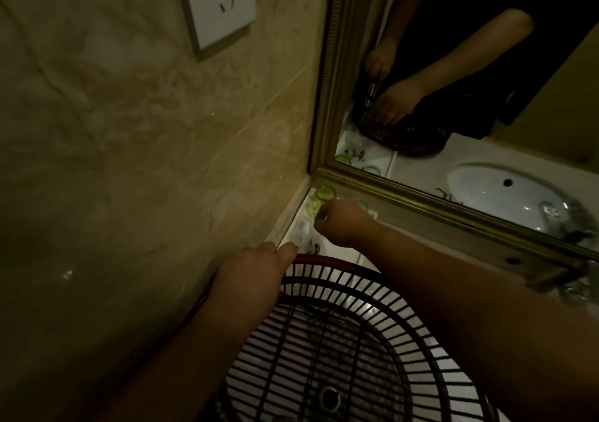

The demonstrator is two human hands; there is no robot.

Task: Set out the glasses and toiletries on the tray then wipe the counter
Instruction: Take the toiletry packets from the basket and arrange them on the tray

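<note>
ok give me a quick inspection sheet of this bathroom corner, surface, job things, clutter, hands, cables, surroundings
surface: pale counter, mostly hidden by the basket and arms; light is dim.
job's things: white tray pushed into the corner under the mirror; green glass upright at its far end; other small items on it too blurred to name.
clutter: dark slatted basket with a red rim, on the near side of the tray.
hands: left hand grips the basket rim; right hand curled over the tray beside the green glass, grip unclear.
cables: nothing seen.
surroundings: marble wall with a wall socket; gold-framed mirror reflecting a sink.
</note>
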